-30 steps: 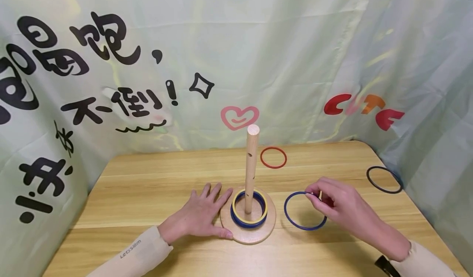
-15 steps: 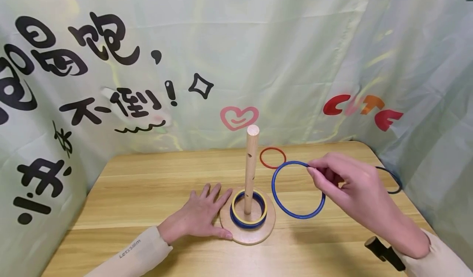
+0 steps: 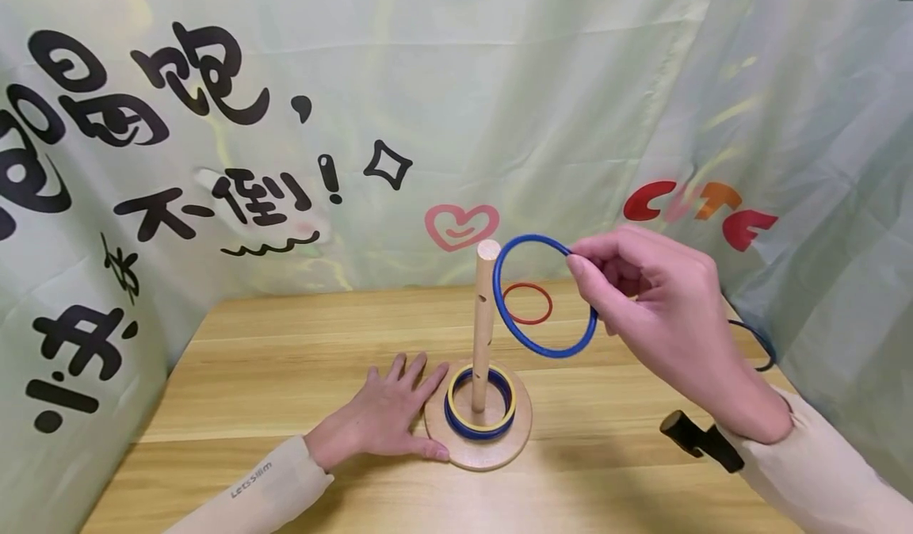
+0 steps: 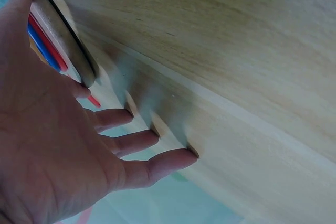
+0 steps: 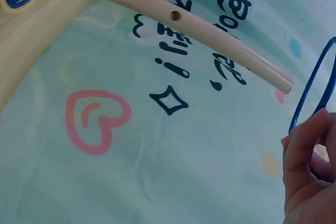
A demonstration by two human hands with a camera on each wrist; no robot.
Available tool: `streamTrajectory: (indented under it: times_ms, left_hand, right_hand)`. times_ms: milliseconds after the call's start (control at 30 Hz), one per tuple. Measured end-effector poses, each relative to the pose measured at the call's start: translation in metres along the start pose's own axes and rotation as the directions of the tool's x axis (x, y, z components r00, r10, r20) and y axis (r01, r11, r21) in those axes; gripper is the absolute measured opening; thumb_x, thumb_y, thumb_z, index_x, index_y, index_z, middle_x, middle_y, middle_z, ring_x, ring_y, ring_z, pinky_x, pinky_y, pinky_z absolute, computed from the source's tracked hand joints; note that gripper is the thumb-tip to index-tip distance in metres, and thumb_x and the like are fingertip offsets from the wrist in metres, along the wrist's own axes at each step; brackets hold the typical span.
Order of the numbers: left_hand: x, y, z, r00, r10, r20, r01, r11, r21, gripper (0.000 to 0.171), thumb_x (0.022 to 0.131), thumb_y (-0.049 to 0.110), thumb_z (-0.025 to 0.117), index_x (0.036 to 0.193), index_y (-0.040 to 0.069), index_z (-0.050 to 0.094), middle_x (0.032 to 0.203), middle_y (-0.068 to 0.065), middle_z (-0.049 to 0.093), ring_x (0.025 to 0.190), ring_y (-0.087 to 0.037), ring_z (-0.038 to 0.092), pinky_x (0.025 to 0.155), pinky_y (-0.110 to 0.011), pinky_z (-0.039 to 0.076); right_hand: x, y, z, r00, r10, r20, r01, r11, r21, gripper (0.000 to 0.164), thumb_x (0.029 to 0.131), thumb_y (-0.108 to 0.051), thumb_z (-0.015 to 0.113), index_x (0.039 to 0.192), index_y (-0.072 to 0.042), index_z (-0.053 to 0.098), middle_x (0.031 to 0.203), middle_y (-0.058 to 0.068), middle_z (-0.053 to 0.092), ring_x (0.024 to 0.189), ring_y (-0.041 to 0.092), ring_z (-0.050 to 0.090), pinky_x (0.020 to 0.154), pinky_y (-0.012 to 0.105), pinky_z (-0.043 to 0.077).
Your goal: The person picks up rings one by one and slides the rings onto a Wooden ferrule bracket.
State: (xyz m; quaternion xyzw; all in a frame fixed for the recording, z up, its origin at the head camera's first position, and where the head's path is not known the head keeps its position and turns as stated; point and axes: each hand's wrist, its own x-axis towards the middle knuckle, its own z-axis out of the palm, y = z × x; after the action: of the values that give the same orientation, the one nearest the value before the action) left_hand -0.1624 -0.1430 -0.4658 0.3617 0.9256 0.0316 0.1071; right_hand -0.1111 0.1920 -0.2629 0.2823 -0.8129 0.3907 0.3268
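Observation:
A blue ring (image 3: 502, 318) hangs in the air, pinched at its right side between thumb and fingers of my right hand (image 3: 656, 304). Its left edge is just right of the upper part of a wooden peg (image 3: 483, 320), not around it. In the right wrist view, the blue ring (image 5: 307, 87) is beyond the peg's tip. My left hand (image 3: 381, 415) lies with spread fingers on the table, thumb and forefinger touching the round wooden base (image 3: 485, 461). Around the peg's foot lie a yellow ring (image 3: 479, 429) and blue rings (image 3: 474, 436) beneath it.
A red ring (image 3: 528, 323) lies on the wooden table (image 3: 285, 344) behind the peg. Another dark blue ring (image 3: 769, 352), partly hidden by my right hand, lies at the table's right edge. A printed curtain (image 3: 535, 122) encloses the back and sides.
My right hand has lifted the blue ring off the table, then up and left to the peg's upper part. The left hand has stayed on the base.

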Motion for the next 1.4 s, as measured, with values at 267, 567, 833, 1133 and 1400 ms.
streamTrajectory:
  times_ms: [267,567,833,1133,1400]
  left_hand:
    - [0.000,0.000,-0.001,1.000,-0.003,0.004,0.003,1.000,-0.002,0.125,0.085,0.093,0.062,0.176,0.016,0.026,0.171,-0.030,0.030,0.149,-0.062,0.035,0.098,-0.083,0.041]
    - [0.000,0.001,-0.001,1.000,-0.008,0.007,0.008,1.000,-0.007,0.125,0.084,0.094,0.061,0.176,0.017,0.025,0.172,-0.029,0.029,0.150,-0.062,0.034,0.099,-0.083,0.040]
    - [-0.001,0.000,-0.001,1.000,-0.007,0.000,0.007,1.000,0.003,0.125,0.084,0.094,0.061,0.176,0.016,0.025,0.172,-0.030,0.030,0.150,-0.062,0.035,0.099,-0.083,0.041]
    - [0.000,0.000,0.001,1.000,-0.002,-0.007,0.002,1.000,0.013,0.125,0.084,0.094,0.060,0.176,0.016,0.024,0.171,-0.030,0.031,0.150,-0.061,0.035,0.098,-0.082,0.041]
    - [0.000,0.001,0.001,1.000,-0.005,-0.003,0.005,1.000,0.009,0.125,0.084,0.095,0.060,0.175,0.014,0.028,0.171,-0.030,0.031,0.150,-0.062,0.035,0.099,-0.082,0.041]
  right_hand:
    - [0.012,0.009,0.022,1.000,0.014,0.007,-0.014,0.996,0.087,0.015,0.095,0.005,0.081,0.105,-0.006,0.082,0.076,-0.009,0.063,0.052,0.006,0.054,0.050,0.021,0.046]
    - [0.001,0.025,0.046,0.998,0.010,0.056,-0.013,0.998,0.063,0.019,0.094,0.007,0.082,0.100,-0.010,0.082,0.081,-0.009,0.065,0.055,0.006,0.055,0.050,0.019,0.046]
    - [-0.018,0.043,0.065,0.992,0.052,0.117,-0.055,0.998,0.025,0.018,0.095,0.005,0.081,0.098,-0.012,0.081,0.080,-0.011,0.063,0.058,0.006,0.055,0.051,0.020,0.046]
    - [-0.052,0.065,0.096,0.966,0.116,0.230,-0.122,0.993,0.012,0.017,0.096,0.003,0.080,0.093,-0.014,0.078,0.078,-0.011,0.060,0.063,0.005,0.054,0.052,0.025,0.048]
    - [-0.087,0.083,0.123,0.950,0.155,0.272,-0.164,0.986,0.009,0.016,0.094,0.007,0.081,0.091,-0.008,0.077,0.079,-0.010,0.059,0.066,0.003,0.054,0.054,0.023,0.049]
